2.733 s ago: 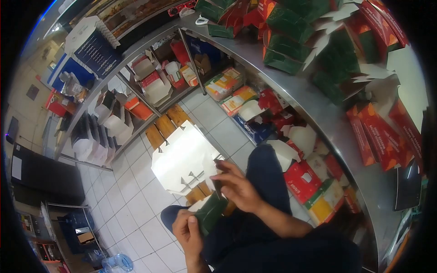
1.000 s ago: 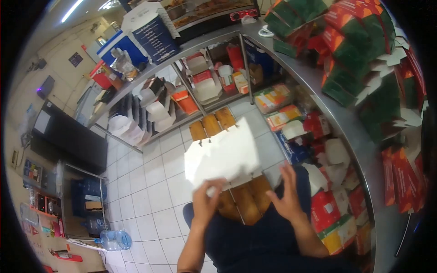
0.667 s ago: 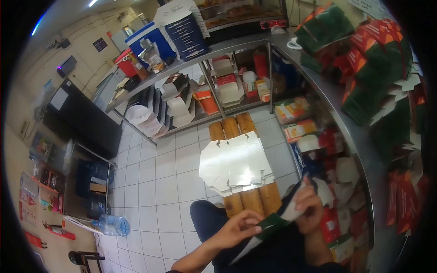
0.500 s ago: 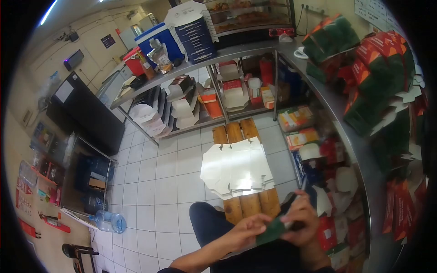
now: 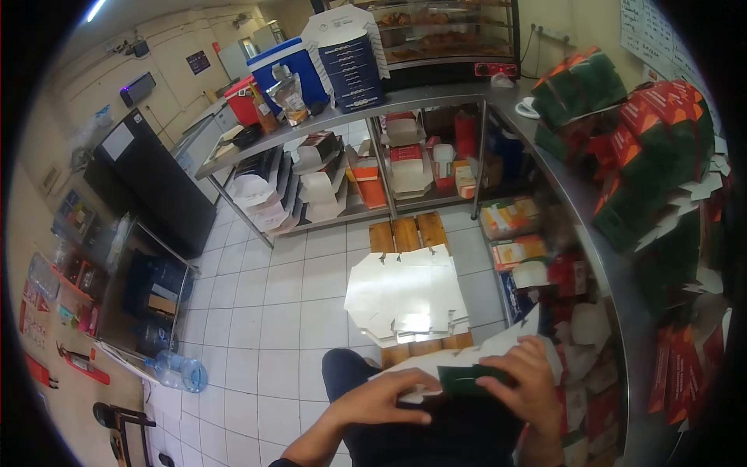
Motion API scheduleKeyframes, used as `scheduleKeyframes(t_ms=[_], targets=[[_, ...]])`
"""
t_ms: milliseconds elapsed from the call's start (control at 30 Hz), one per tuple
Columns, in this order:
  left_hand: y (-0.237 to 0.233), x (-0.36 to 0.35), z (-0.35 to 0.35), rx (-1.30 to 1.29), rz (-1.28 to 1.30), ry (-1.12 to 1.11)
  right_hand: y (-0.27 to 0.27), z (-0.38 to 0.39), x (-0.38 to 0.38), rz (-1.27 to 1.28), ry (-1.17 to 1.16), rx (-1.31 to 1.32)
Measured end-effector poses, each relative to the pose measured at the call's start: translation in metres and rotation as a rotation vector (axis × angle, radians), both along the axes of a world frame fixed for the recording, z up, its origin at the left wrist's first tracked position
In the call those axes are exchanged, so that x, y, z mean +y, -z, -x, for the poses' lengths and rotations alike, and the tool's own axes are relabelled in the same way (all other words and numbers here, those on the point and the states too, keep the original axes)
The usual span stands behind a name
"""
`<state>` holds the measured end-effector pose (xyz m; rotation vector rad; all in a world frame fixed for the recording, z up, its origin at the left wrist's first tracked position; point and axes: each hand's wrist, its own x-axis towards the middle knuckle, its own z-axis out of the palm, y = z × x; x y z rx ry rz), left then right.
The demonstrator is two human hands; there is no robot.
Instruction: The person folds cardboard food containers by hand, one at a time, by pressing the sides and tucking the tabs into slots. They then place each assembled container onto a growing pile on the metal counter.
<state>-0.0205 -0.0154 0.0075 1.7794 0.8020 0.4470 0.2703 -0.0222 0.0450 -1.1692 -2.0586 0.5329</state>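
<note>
Gripping one carton blank (image 5: 465, 375) between them, left hand (image 5: 383, 400) and right hand (image 5: 529, 381) pinch its edges; folding looks barely started. Flat blanks (image 5: 408, 294) stacked just beyond, folded boxes (image 5: 638, 148) far right.

Carton blank being held low, between the floor stack and the tabletop

The left hand (image 5: 381, 401) and right hand (image 5: 529, 381) are gripping a carton blank (image 5: 467, 372) at the bottom of the view, one at each end. Just ahead, a stack of flat blanks (image 5: 405, 296) is lying on a wooden bench (image 5: 405, 232) standing on the floor (image 5: 264, 311). Behind the bench a shelf rack (image 5: 342, 118) is running across, with a cooler (image 5: 284, 66) sitting on top. To the right a tabletop (image 5: 574, 198) is curving away, carrying piled boxes (image 5: 638, 156). A water bottle (image 5: 177, 372) is resting on the floor far left.
</note>
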Motion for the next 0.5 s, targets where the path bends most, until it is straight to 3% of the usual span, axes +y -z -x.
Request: scheduleKeyframes(t_ms=[67, 133, 167, 300, 367, 500], targets=[[0.014, 0.003, 0.005, -0.015, -0.06, -0.057, 0.004, -0.002, 0.0, -0.055, 0.0, -0.085], [0.015, 0.003, 0.005, 0.135, 0.111, -0.195, 0.006, 0.0, 0.0, -0.067, -0.005, -0.132], [0.021, 0.004, 0.006, 0.077, -0.009, -0.168, 0.006, 0.0, 0.001, -0.083, -0.007, -0.181], [0.026, 0.003, 0.002, -0.066, -0.053, -0.105, 0.005, -0.007, 0.001, -0.025, 0.007, -0.207], [0.014, -0.002, -0.007, 0.139, -0.093, -0.221, 0.013, -0.008, 0.002, 0.0, -0.04, -0.216], [0.013, -0.015, -0.025, 0.261, -0.202, -0.356, 0.026, 0.003, -0.003, 0.121, -0.158, -0.238]])
